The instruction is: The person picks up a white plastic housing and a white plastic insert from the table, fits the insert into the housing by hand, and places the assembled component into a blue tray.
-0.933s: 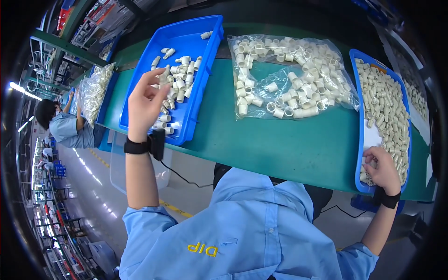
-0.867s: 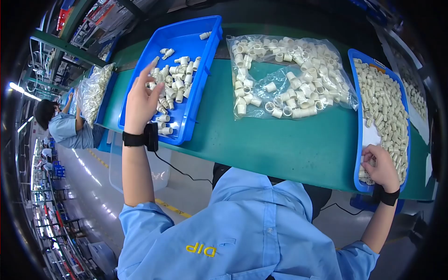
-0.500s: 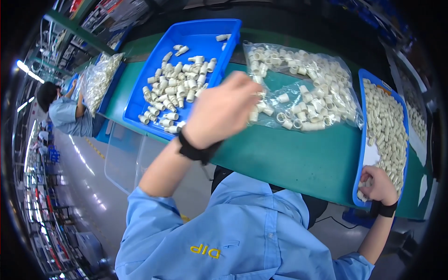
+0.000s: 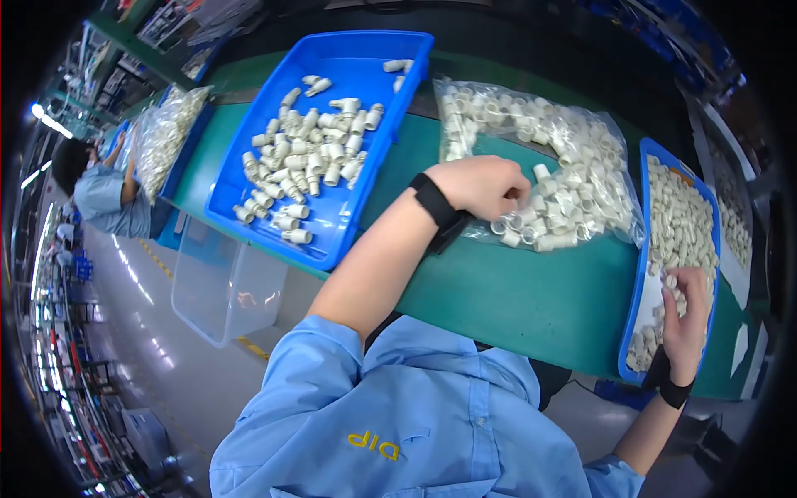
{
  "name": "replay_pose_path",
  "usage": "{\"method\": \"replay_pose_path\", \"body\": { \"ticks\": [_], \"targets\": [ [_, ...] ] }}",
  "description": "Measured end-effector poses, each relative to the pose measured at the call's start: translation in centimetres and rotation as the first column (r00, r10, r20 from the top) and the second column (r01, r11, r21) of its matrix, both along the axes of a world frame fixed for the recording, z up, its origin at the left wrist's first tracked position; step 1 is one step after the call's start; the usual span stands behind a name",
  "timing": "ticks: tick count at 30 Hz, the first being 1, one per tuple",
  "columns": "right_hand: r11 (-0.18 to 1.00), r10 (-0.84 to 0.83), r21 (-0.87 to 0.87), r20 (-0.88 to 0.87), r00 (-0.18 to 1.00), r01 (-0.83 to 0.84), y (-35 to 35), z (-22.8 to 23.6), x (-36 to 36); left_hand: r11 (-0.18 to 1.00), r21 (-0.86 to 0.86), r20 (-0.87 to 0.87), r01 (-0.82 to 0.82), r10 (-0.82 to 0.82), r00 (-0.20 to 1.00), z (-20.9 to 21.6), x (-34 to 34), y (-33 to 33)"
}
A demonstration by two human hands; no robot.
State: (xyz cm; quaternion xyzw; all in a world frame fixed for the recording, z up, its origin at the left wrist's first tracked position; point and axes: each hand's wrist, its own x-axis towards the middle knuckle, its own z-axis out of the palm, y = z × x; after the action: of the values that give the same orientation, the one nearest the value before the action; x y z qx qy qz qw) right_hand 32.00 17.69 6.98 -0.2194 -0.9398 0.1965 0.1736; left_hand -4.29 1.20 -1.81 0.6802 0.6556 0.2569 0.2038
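Note:
My left hand [image 4: 481, 189], a black band at its wrist, is over the near left part of a clear plastic bag [image 4: 616, 133]. Its fingers are curled; whatever they hold, if anything, is hidden. Short white plastic tubes [image 4: 558, 217] fill the bag and spill loosely at its near side. On the right, my right hand [image 4: 687, 319] is closed in a pinch over a shallow blue tray [image 4: 634, 303]. A small white plastic piece [image 4: 671, 283] shows at its fingertips. Many similar small white pieces [image 4: 681, 212] are heaped in that tray, and a bare white patch shows beside them.
A larger blue tray [image 4: 349, 51] at the left holds white tube-shaped assemblies [image 4: 311, 149]. All stand on a green table [image 4: 506, 286]. Below its left edge is a clear plastic bin [image 4: 224, 286]. Farther left, another person [image 4: 104, 195] in blue works beside a full bag [image 4: 170, 137].
My left hand has moved right, away from the larger blue tray to the bag. My right hand has risen slightly within the right tray, with a small white piece now visible at its fingertips.

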Motion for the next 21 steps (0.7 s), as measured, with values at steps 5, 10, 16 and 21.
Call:
{"method": "replay_pose_path", "body": {
  "ticks": [5,10,16,21],
  "targets": [
    [0.947,0.159,-0.167,-0.503,0.85,-0.276,-6.2,1.4,-7.9,0.994,0.106,-0.047,0.025,-0.02,0.999,-0.2,0.0,-1.2],
    [0.897,0.129,-0.227,-0.688,0.714,-0.38,-6.5,-1.4,-15.6,0.901,0.341,0.259,-0.269,0.185,0.948,0.8,0.2,-1.4],
    [0.727,-0.033,-0.491,-0.722,0.691,-0.479,-6.2,-6.9,-17.2,0.712,0.596,0.394,-0.371,0.144,0.908,1.9,4.1,-0.9],
    [0.73,-0.01,-0.495,-0.698,0.716,-0.472,-7.0,-6.7,-17.5,0.696,0.59,0.445,-0.41,0.144,0.884,1.5,5.1,-0.8]
  ]
}}
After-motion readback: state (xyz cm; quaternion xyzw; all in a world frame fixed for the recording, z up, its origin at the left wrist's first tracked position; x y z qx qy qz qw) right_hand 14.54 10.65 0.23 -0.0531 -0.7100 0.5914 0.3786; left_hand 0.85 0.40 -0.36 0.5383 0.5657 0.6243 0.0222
